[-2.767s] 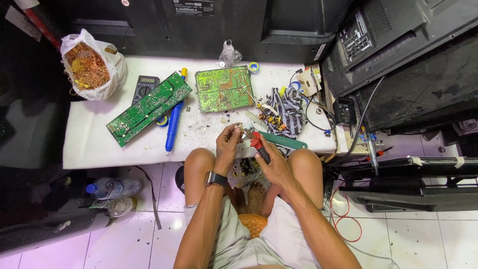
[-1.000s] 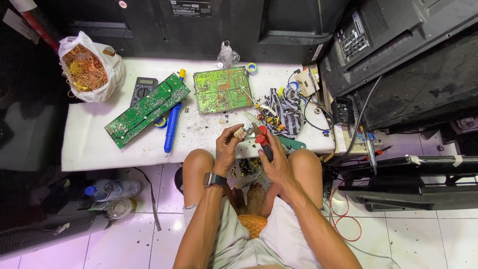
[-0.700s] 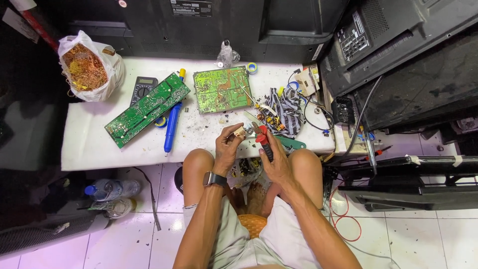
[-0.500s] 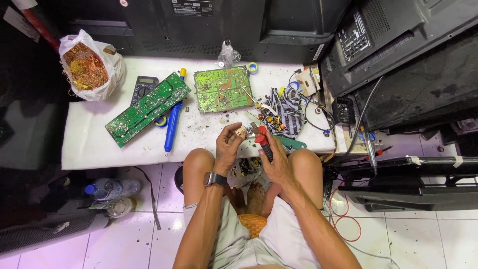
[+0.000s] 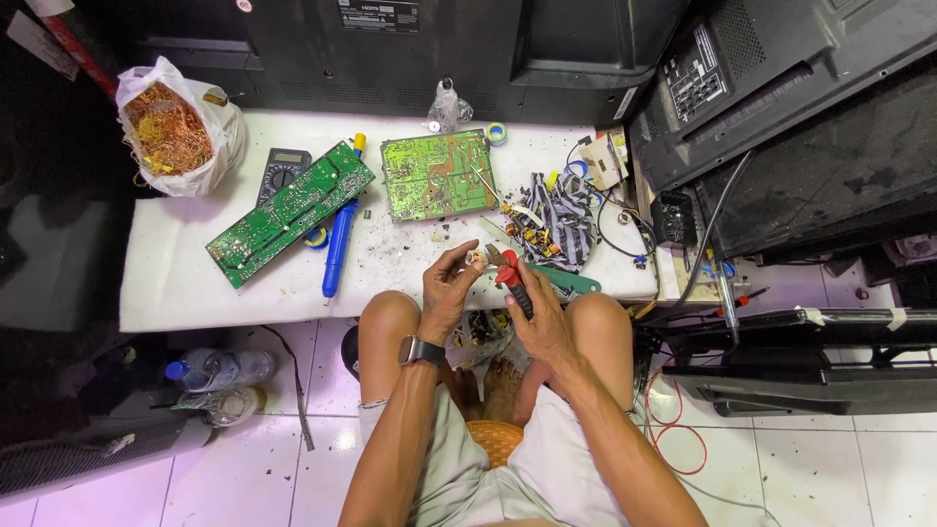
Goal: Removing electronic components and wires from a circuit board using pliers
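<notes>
Two green circuit boards [image 5: 289,213] [image 5: 435,176] on the white table [image 5: 166,283] — bag of copper wire [image 5: 171,129], blue pen-like tool [image 5: 338,237].

— What lies on the table [image 5: 176,293] from where you sit?

— I see a long circuit board [image 5: 291,212] at the left, slanting, with a meter [image 5: 283,173] partly under it and a bag of wire [image 5: 174,129] at the far left corner. A pen-shaped tool [image 5: 339,237] lies just right of that board. A square circuit board [image 5: 436,176] sits mid-table, a heap of small parts [image 5: 551,220] to its right.

— And nearer you?

— My left hand [image 5: 447,290] and right hand [image 5: 535,314] meet at the near edge, between my knees. Bottles [image 5: 217,371] lie on the floor below the table, left.
</notes>
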